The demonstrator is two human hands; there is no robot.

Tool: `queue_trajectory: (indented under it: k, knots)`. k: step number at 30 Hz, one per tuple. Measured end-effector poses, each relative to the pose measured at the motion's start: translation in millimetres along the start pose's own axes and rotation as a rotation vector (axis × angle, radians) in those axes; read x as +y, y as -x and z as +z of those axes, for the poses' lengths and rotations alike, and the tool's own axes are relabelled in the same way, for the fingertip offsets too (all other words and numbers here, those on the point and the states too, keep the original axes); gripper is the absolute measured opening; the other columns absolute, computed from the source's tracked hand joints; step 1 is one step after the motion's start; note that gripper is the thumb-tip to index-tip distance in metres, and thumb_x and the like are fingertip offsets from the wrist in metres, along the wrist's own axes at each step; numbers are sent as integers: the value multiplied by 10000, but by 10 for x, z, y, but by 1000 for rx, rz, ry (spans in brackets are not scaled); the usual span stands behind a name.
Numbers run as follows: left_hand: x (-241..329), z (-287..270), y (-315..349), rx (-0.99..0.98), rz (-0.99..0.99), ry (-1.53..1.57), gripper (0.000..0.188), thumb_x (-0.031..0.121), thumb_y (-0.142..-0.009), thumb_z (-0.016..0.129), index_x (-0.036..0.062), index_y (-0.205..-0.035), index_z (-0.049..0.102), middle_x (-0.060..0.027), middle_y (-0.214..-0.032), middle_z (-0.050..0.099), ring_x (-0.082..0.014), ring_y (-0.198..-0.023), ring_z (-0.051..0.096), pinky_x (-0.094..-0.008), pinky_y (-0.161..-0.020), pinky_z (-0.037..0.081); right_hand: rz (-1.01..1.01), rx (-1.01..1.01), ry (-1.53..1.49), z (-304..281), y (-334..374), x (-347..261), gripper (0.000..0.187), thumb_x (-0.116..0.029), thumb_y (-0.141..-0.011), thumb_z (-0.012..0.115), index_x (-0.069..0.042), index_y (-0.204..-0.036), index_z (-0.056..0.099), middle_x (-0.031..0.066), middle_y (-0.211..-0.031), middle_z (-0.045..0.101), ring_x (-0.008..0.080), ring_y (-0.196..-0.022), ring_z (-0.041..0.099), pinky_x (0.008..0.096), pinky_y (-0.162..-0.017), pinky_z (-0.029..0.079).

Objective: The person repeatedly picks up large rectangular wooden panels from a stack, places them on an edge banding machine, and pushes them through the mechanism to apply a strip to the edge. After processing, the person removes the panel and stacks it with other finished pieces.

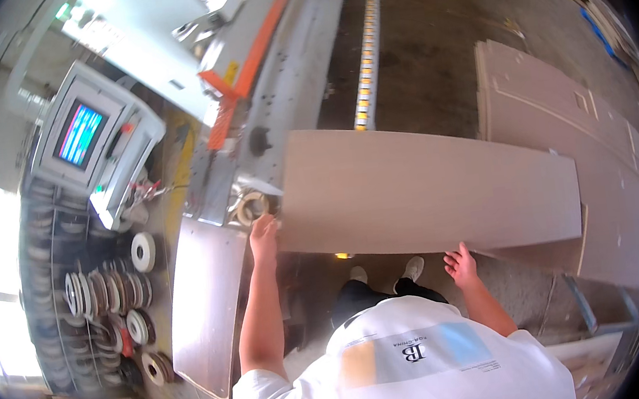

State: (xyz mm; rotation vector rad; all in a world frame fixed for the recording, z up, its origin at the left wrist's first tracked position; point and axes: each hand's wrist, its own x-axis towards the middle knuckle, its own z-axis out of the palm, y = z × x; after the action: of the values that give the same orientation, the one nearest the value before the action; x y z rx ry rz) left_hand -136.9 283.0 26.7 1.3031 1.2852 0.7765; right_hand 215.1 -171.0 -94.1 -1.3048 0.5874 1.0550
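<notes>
A long beige board (427, 188) lies across in front of me, its left end over the edge of a machine. Beside that end, my left hand (264, 239) is closed, its fingertips up against a roll of tan strip (253, 205); whether it grips the roll or the board's edge is hidden. My right hand (460, 266) is at the board's near long edge, toward its right part. Its fingers are bent a little and apart, and one fingertip meets the edge.
Large beige panels (553, 120) are stacked at the right. A metal machine bed (283, 71) with an orange rail runs away from me. At the left are a control console (87, 138), several strip rolls (107, 292) and a pale side table (209, 297).
</notes>
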Motion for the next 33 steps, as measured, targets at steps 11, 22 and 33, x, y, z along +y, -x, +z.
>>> queue_trajectory:
  k: [11,22,33]
  knots:
    - [-96,-2729,-2072,572,227,-133,339,190,-898,675,-15,-1168,674,-149,-1124,726,-239,-1035,683,-352,-922,519,-22,82,111,249,53,212,633,-653,-946,534,-100,-1253,549,11,-989,683,158,-816,649,338,-626,492]
    - [149,-3676,-3783,515,118,-328,423,330,-848,783,93,-1188,696,-98,-1068,742,-259,-1016,693,-375,-867,509,16,69,698,1205,773,816,621,-572,-958,567,-84,-1338,512,91,-1055,703,224,-839,670,410,-698,535]
    - [1203,-3539,-2499,387,802,202,218,144,-1053,537,100,-1263,501,-77,-1113,683,-150,-948,623,-289,-750,499,50,107,775,1472,973,902,612,-567,-956,562,-83,-1329,518,140,-1177,680,251,-943,688,396,-729,553]
